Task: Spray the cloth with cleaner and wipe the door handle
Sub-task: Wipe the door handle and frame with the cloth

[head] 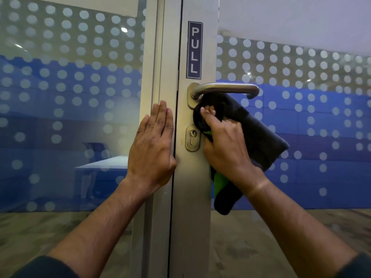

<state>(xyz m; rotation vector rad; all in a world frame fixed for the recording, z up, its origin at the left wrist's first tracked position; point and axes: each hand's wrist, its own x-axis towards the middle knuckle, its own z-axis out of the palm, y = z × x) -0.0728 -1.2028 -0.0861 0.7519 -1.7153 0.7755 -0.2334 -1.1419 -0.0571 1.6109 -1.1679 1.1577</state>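
**A:** What does the view from the head camera take in?

**B:** A glass door in a pale metal frame, seen close up from the person's own eyes. Both bare forearms reach in from the bottom edge, with dark sleeves pushed back near the elbows.

**A:** Where is the door handle?

**B:** The door handle is a brushed steel lever, level, pointing right from its plate on the frame. Above it a dark blue PULL sign runs vertically. Below it sits an oval keyhole plate.

**A:** And the cloth?

**B:** The cloth is dark, with a bright green patch showing near the wrist. It is bunched up against the underside of the lever, close to its plate, and the loose end hangs down to the right over the glass.

**A:** What are the hands doing?

**B:** The right hand is closed around the cloth, fingertips curled into the fabric just under the handle. The left hand holds nothing; it lies flat and spread, fingers together and pointing up, palm pressed on the fixed frame just left of the door's edge.

**A:** Anything else?

**B:** The glass on both sides carries rows of frosted white dots, with blurred blue shapes behind it.
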